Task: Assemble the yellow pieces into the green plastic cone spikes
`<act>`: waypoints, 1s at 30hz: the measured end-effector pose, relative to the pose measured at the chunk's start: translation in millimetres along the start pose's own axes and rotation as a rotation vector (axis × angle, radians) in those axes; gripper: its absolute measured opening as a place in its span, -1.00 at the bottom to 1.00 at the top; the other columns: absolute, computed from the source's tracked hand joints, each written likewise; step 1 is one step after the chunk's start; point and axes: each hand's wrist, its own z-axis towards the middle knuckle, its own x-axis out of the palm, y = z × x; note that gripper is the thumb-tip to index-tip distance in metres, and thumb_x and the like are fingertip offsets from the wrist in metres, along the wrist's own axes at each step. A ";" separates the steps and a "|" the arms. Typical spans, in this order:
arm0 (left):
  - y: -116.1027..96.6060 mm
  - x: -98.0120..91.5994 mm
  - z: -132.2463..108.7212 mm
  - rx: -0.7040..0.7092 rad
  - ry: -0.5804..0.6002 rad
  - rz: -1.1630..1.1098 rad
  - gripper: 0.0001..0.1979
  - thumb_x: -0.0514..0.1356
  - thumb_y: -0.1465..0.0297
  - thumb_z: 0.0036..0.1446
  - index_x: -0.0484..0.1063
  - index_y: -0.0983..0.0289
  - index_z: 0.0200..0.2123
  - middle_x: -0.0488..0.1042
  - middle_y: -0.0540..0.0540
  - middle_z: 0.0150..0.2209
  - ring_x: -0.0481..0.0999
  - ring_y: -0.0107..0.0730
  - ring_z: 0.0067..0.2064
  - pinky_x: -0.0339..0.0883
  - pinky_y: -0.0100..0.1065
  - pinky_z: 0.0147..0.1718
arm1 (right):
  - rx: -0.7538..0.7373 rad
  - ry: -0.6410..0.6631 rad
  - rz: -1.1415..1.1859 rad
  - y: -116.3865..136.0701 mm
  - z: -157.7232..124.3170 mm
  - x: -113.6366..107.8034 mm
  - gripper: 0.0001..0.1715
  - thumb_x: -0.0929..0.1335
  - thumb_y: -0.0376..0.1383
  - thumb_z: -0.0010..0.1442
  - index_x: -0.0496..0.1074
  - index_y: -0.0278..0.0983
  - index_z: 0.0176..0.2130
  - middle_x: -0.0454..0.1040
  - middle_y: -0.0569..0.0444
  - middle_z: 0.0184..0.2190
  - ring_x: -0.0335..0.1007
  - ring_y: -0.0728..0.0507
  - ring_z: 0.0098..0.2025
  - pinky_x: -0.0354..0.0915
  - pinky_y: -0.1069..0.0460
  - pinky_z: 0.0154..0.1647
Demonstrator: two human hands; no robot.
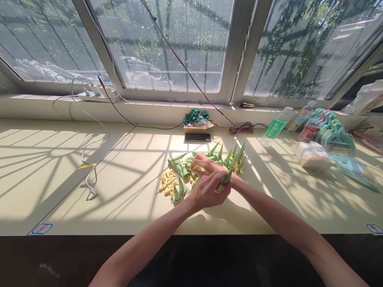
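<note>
My left hand [209,190] is closed around a green plastic cone [226,178], its tip pointing up and to the right. My right hand [205,164] reaches across above it, fingers curled down into the pile of green cones [179,166]; what those fingers pinch is hidden. Several more green cones [236,156] stand upright just right of my hands. Small yellow plastic pieces [167,183] lie scattered at the left of the pile. Everything rests on the pale yellow table [119,191].
A black phone [198,137] and a small box with green ribbon [196,119] sit behind the pile. Bottles [275,127], teal hangers [335,133] and a white bag [311,155] crowd the right. Cables [89,175] and a power strip [95,95] lie at left.
</note>
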 end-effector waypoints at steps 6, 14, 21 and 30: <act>2.4 -0.9 2.2 -0.102 -0.072 -0.006 -0.72 0.20 0.53 0.09 0.33 0.26 -0.10 0.29 -0.16 -0.59 0.24 -0.66 -0.65 0.21 -0.57 -0.64 | -0.080 0.169 0.015 -24.4 -0.5 -45.4 -0.89 0.30 -0.41 0.27 0.40 -0.24 -0.20 0.31 0.00 -0.16 0.36 -0.07 -0.14 0.44 -0.02 -0.14; 13.6 -1.6 2.9 -0.383 -0.074 0.014 -0.80 0.21 0.48 0.15 0.32 0.27 -0.14 0.48 -0.03 -0.41 0.36 -0.66 -0.60 0.29 -0.59 -0.65 | -0.106 -0.129 -0.054 -45.0 -29.5 -62.2 -0.90 0.25 -0.34 0.34 0.36 -0.25 -0.20 0.40 0.00 -0.24 0.33 -0.08 -0.32 0.33 -0.01 -0.26; 21.7 -1.3 0.9 -0.635 -0.030 -0.066 -0.81 0.19 0.32 0.22 0.30 0.27 -0.16 0.48 0.02 -0.36 0.54 -0.50 -0.49 0.39 -0.53 -0.61 | -0.111 -0.171 -0.054 -46.9 -43.2 -51.5 -0.87 0.23 -0.34 0.35 0.35 -0.23 -0.13 0.42 -0.03 -0.19 0.38 -0.09 -0.28 0.38 -0.03 -0.22; 26.5 0.9 -2.2 -0.788 -0.032 -0.243 -0.78 0.18 0.24 0.23 0.27 0.27 -0.20 0.43 0.01 -0.33 0.42 -0.62 -0.56 0.29 -0.58 -0.65 | -0.066 -0.221 -0.042 -38.2 -51.8 -46.3 -0.79 0.28 -0.32 0.33 0.32 -0.17 -0.02 0.47 0.04 -0.23 0.44 -0.08 -0.31 0.41 0.00 -0.25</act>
